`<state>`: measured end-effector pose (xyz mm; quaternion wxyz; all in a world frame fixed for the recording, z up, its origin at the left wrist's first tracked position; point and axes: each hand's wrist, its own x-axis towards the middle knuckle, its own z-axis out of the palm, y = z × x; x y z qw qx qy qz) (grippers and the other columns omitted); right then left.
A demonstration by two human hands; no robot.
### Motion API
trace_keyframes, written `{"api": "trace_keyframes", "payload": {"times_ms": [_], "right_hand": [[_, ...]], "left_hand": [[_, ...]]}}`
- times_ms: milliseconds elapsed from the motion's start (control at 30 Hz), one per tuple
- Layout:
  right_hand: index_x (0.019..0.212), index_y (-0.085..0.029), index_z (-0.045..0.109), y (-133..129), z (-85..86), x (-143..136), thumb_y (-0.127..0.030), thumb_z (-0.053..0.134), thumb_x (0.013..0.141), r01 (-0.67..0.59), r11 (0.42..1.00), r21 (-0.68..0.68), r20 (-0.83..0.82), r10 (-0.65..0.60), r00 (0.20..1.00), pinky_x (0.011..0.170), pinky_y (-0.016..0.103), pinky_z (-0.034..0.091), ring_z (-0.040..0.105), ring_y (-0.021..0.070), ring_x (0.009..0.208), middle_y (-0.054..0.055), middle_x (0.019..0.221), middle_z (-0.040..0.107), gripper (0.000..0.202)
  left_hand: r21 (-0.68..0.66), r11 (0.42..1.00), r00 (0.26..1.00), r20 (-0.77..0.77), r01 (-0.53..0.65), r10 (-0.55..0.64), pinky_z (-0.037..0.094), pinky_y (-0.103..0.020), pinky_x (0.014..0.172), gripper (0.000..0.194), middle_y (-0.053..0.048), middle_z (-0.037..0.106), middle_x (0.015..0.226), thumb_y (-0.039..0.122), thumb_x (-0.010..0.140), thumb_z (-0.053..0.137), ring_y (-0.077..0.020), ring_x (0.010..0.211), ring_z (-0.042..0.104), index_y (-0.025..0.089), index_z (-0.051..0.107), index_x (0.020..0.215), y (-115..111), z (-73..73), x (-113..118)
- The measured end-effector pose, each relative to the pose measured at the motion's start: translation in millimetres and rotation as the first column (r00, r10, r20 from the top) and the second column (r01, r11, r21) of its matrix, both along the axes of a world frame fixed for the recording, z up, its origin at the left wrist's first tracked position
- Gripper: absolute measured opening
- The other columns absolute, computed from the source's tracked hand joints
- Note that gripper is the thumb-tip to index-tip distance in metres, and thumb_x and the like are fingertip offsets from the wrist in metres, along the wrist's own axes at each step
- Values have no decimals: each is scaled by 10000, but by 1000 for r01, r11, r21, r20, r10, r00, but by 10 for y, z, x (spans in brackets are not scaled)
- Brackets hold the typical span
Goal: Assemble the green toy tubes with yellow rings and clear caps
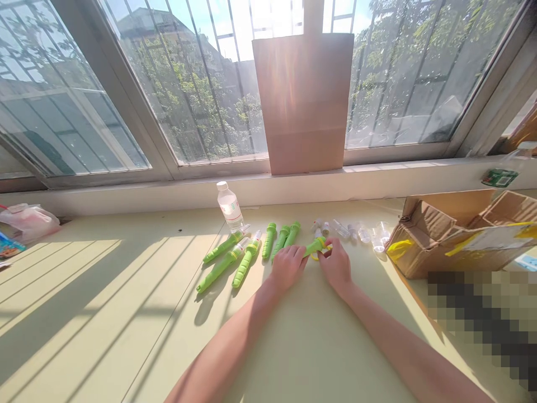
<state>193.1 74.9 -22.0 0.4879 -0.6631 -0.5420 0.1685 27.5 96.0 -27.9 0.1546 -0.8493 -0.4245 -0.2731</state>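
My left hand (pixel 288 266) is closed around a green ribbed plastic tube (pixel 314 246), its collar end pointing right. My right hand (pixel 336 262) pinches at that collar end, close beside a yellow ring-like piece whose full shape is hidden by my fingers. Left of my hands lie three green ribbed tubes with clear tips (pixel 247 260). Nearer to my left hand, several green tubes without clear tips (pixel 269 240) rest side by side. Beyond my right hand, small clear plastic pieces (pixel 352 231) are spread in a loose row.
A clear water bottle (pixel 230 207) stands behind the green tubes. At the right is an open cardboard box (pixel 453 240) with yellow tape. A cardboard sheet (pixel 305 106) leans against the window. A pinkish plastic bag (pixel 33 221) lies at the far left of the pale tabletop (pixel 126 313).
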Motion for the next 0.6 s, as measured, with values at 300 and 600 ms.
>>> {"api": "trace_keyframes", "payload": {"times_ms": [300,600], "right_hand": [[903,-266,445,6,-27,5,-332,501,743,-11,999,46,15,10,1000,608,318,443,612,181,649,-14,832,620,182],[912,-253,480,-2,-39,2,-314,487,739,-13,996,89,53,9,999,596,316,446,607,170,652,13,924,629,184]], "left_hand": [[-52,998,1000,1,-22,22,465,-322,688,251,-60,726,844,385,1006,473,-217,800,669,232,669,1039,-29,17,10],[-212,976,999,0,-48,49,475,-311,668,314,-59,718,801,424,1015,418,-211,736,667,235,667,1017,-88,135,16]]}}
